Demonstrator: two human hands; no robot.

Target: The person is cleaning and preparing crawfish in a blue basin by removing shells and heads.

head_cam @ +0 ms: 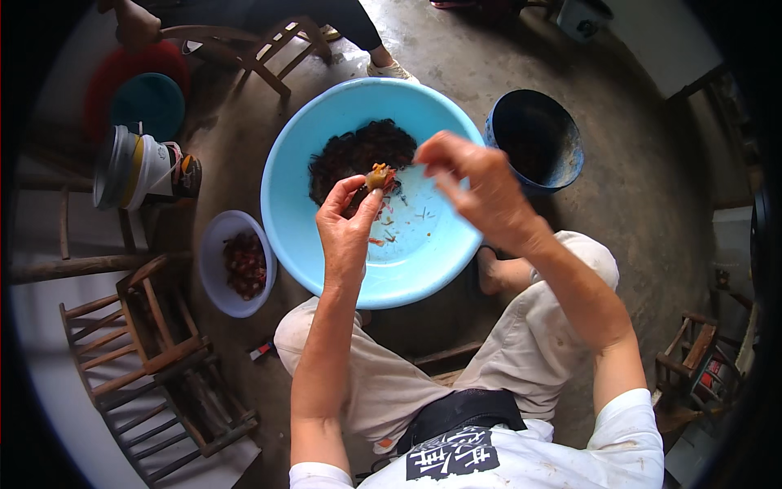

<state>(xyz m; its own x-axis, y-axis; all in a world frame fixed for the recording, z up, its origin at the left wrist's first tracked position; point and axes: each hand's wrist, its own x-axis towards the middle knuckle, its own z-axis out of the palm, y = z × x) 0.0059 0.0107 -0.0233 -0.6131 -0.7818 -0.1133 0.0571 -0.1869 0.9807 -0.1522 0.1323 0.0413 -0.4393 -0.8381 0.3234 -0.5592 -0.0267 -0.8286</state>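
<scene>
My left hand [343, 227] pinches a piece of crayfish [380, 177] between thumb and fingertips, with orange matter and reddish parts showing on it. To its right, above the basin, my right hand [475, 177] is raised and blurred; whether its bent fingers hold anything cannot be made out. Below both hands stands a large light-blue plastic basin [397, 296]. A heap of dark crayfish [333, 150] fills its far left part, partly hidden by my left hand. Small reddish scraps [382, 241] lie on the basin floor nearer to me.
Left of the basin is a pale purple bowl [211, 269] of reddish crayfish pieces. A dark-mouthed blue bucket [574, 165] stands at the right. Wooden chairs [131, 342] and stacked buckets [146, 168] line the left side. Beyond the basin is another person's shoe [391, 71].
</scene>
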